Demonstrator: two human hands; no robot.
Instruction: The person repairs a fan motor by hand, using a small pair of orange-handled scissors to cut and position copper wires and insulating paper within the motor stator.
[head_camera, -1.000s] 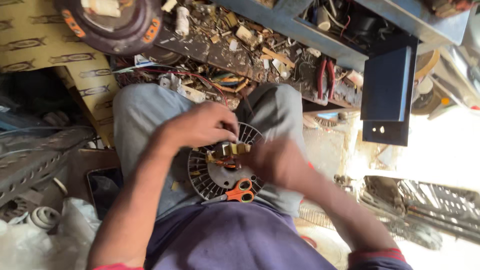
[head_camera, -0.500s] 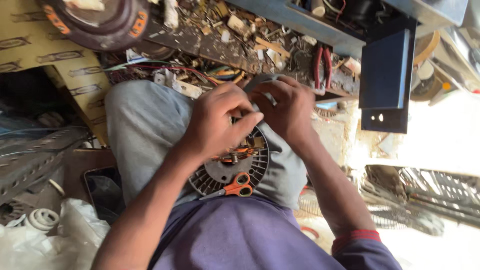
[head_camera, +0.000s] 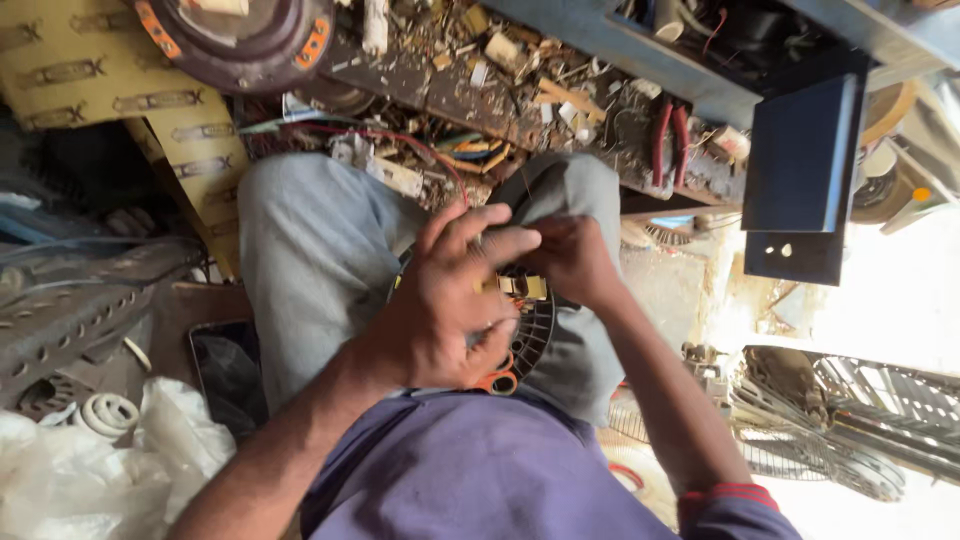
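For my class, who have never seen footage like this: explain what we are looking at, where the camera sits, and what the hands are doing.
The camera is worn on a person's head and looks down at the lap, so the scene appears upside down. The left hand and right hand meet over a round black slotted fan-motor part resting on the grey trousers. Both pinch something small at its top; what exactly is hidden. Orange-handled scissors lie on the part. Ahead, a cluttered workbench holds red-handled pliers.
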